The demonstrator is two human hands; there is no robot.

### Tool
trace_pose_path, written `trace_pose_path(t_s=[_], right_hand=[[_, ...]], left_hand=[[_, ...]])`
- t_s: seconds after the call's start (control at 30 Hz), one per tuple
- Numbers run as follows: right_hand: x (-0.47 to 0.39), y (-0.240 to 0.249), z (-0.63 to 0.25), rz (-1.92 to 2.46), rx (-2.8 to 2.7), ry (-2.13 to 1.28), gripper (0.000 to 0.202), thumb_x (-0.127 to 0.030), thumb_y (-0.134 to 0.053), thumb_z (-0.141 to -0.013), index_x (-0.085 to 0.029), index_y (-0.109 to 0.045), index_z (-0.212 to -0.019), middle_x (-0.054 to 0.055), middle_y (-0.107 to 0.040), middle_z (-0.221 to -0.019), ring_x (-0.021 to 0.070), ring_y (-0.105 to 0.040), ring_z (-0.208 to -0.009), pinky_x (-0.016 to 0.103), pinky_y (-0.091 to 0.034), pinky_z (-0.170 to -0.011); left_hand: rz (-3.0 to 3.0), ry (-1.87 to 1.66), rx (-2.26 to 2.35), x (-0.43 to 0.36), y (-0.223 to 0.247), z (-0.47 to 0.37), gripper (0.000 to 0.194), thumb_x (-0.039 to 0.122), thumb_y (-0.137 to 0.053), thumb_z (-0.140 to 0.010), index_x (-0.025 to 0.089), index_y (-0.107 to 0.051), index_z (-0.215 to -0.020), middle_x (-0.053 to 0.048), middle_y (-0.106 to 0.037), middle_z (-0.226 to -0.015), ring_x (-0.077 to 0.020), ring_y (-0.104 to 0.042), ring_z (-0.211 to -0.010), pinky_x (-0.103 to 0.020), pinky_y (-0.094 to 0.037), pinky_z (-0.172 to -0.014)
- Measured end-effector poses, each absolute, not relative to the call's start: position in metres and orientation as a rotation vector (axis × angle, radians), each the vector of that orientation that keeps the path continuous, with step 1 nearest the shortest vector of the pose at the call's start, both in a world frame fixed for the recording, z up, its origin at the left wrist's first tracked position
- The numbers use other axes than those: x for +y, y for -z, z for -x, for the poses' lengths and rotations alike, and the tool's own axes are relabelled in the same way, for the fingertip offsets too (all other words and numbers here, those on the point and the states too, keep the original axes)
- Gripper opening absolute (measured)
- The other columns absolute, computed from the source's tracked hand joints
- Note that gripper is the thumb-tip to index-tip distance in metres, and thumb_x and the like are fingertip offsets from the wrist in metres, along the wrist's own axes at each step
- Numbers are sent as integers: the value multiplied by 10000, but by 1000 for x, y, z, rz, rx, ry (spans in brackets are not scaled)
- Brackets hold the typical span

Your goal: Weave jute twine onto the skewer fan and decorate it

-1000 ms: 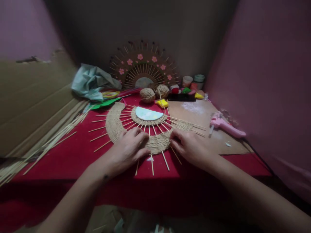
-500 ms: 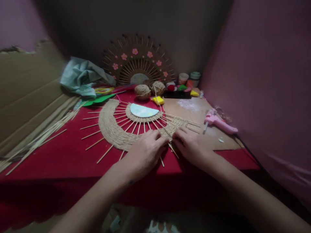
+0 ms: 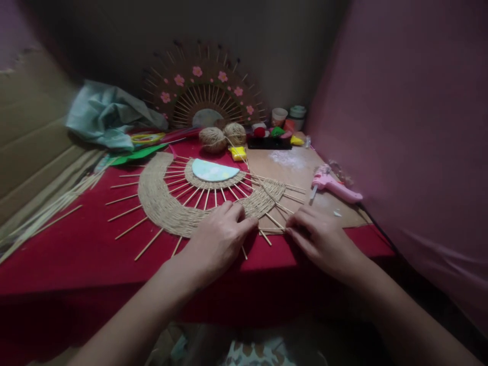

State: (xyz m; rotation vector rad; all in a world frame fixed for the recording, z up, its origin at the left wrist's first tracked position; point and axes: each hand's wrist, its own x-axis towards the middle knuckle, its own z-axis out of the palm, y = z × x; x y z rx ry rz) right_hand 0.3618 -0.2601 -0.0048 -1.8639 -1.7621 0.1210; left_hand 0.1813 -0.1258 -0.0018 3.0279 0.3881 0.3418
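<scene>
Dim room, light uneven, edges falling into shadow. Dark grey back wall [image 3: 259, 35], plain. Right side: pink-purple surface [image 3: 412, 127], creased low down, wall or sheet unclear. Left: brown cardboard panel [image 3: 30, 122], ragged top, purplish wall [image 3: 13, 23] above. Desk [image 3: 87, 254] red-covered, covering hangs down front. Area below dark, floor unclear.

Woven band [image 3: 168, 211] partly behind left hand [image 3: 223, 231], perhaps patterned cloth [image 3: 259, 354], cut off

Left hand [image 3: 219, 235], right hand [image 3: 322, 239] showing bare, mid-frame. Bare forearms [image 3: 152, 307] tapering toward wrists, filling lower left and lower right. Pale cloth [image 3: 259, 353] with brown spots peeking at bottom centre; whether worn, unclear.
</scene>
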Motion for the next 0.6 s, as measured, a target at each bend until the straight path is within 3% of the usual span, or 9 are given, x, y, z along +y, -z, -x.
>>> trace_pose_path(t_s=[0.4, 0.6], right_hand=[[-266, 1, -361, 1958, -1903, -74, 186, -143, -444, -888, -134, -584, -767, 61, -515, -809, 138, -491, -694, 277, -404, -649], [-256, -1, -365, 2108, -1974, 173, 170, -100, -446, -862, -126, -580, -760, 69, -535, -781, 151, -486, -689, 286, -376, -634]], left_hand=[[-3027, -338, 397, -124, 3, -181, 267, 235, -377, -949, 187, -620, -1049, -78, -500, -894, -183, -420, -792, -317, -359, -679], [-3016, -382, 373, -124, 5, -181, 295, 256, -348, -959, 175, -622, -1031, -81, -498, -887, -187, -416, -801, -324, -366, -699]])
